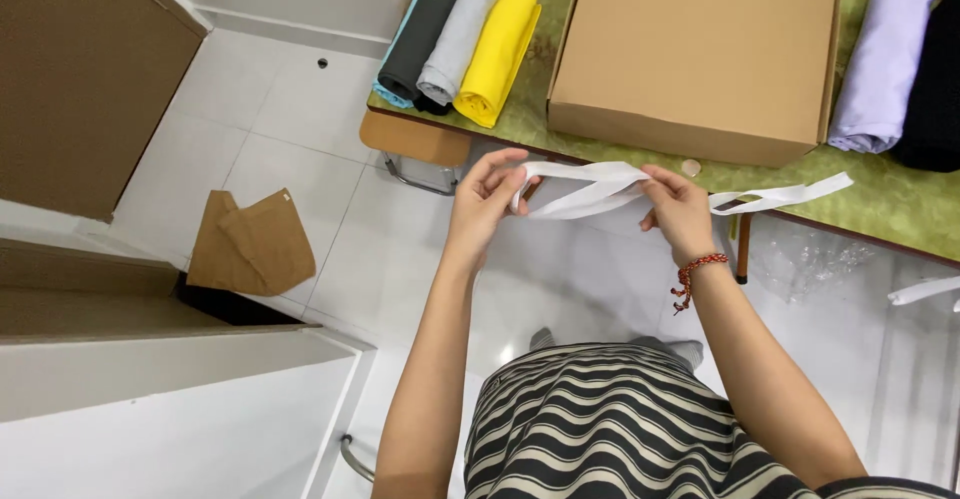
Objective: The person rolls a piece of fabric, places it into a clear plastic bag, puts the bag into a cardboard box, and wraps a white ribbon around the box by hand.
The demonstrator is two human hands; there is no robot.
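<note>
My left hand (484, 195) and my right hand (678, 209) hold a long white strip (590, 187), looped between them in front of the table edge. The left fingers pinch the strip's folded left end. The right hand grips it further along, and the free tail (785, 195) runs right over the table's front edge. A red braided bracelet sits on my right wrist. Just beyond the hands a closed brown cardboard box (700, 49) stands on the green patterned table (900, 204).
Rolled cloths in dark grey, light grey, yellow (500, 49) and blue lie left of the box; a lilac roll (885, 64) and a black one lie at its right. Brown folded paper (250, 244) lies on the white tiled floor. Cardboard panels stand at left.
</note>
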